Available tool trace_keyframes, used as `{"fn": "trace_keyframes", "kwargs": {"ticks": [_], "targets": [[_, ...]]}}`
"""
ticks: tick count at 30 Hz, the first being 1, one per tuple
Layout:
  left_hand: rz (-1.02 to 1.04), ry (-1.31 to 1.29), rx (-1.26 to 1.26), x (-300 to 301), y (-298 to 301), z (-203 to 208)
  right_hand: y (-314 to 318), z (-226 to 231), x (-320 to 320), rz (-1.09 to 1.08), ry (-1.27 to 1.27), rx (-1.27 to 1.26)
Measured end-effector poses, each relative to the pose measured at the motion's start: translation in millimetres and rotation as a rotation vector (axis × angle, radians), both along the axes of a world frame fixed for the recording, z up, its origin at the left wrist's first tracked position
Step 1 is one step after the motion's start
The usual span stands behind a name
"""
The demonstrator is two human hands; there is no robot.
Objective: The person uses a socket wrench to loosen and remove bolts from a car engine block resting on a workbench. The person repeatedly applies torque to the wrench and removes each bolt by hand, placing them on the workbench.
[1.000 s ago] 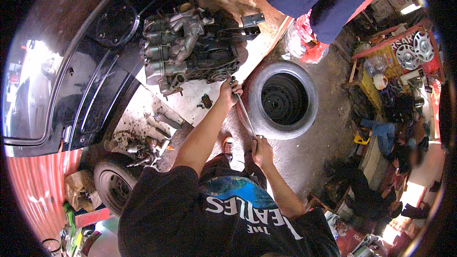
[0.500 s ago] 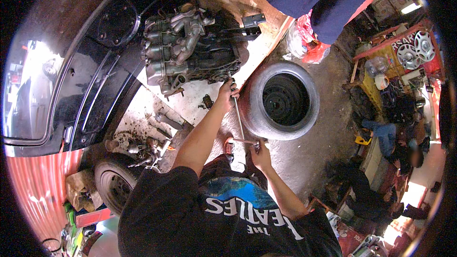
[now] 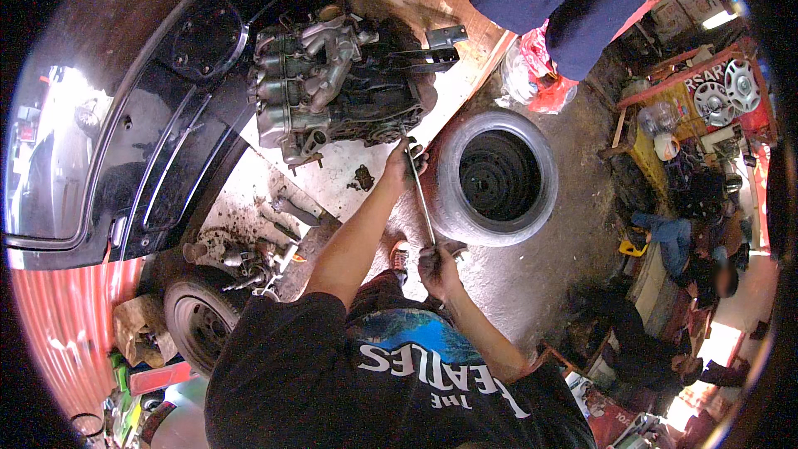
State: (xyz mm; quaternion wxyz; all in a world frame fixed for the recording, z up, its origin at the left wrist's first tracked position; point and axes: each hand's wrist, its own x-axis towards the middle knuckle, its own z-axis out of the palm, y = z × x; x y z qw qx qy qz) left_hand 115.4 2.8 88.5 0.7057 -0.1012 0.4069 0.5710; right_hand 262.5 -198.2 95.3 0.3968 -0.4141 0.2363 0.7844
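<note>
A greasy engine (image 3: 312, 87) rests on its side beyond my hands, at upper left of middle. A long, thin-shafted metal wrench (image 3: 423, 204) runs from the engine's near right corner back toward my body. My left hand (image 3: 406, 166) is closed round the shaft close to the engine. At the wrench's near end, my right hand (image 3: 437, 270) is closed on its handle and hides most of it. The wrench's tip against the engine is too small to make out. Just right of the shaft stands a tyre (image 3: 449, 179), lying flat with a dark hollow centre.
A dark car body panel (image 3: 166, 116) fills the left. Loose metal parts (image 3: 249, 258) and a wheel (image 3: 204, 316) lie lower left. A person's dark blue trouser legs (image 3: 573, 17) stand ahead, beside a red and white plastic bag (image 3: 540, 75). Other people sit at right near shelves.
My right hand has moved left and slightly nearer my body, and the wrench's crosswise handle has swung with it. My left hand has shifted a little right, still round the shaft.
</note>
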Motion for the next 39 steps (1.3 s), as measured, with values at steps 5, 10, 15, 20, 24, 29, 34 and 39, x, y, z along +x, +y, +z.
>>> {"fn": "trace_keyframes", "kwargs": {"ticks": [5, 10, 15, 20, 24, 29, 34, 39], "targets": [[-0.057, -0.161, 0.156, -10.3, 4.8, -39.6, -5.9, -23.7, 20.3, 0.287, -0.17, 0.23], [-0.056, -0.164, 0.146, -10.6, 4.1, -43.2, -16.5, -12.8, 44.1, 0.908, -1.505, 1.012], [-0.037, -0.222, 0.171, -6.5, 6.2, -44.7, -7.6, -35.8, 40.5, 0.809, -1.544, 1.211], [-0.034, -0.19, 0.143, -8.7, 1.6, -34.9, -10.7, -68.9, 22.2, 0.175, -0.351, 0.381], [-0.094, 0.005, 0.136, -6.0, 5.2, -33.4, -11.3, -85.3, 40.2, 0.233, -0.024, 0.28], [-0.068, -0.118, 0.193, -18.8, 0.8, -46.0, -21.3, -20.4, 43.0, 0.898, -1.365, 0.841], [-0.065, -0.13, 0.194, -12.8, 1.0, -38.7, -12.4, -9.3, 38.4, 0.822, -1.534, 1.255], [-0.064, -0.155, 0.154, -21.5, 3.4, -41.6, -4.9, -29.9, 21.9, 0.539, -1.056, 0.882]]}}
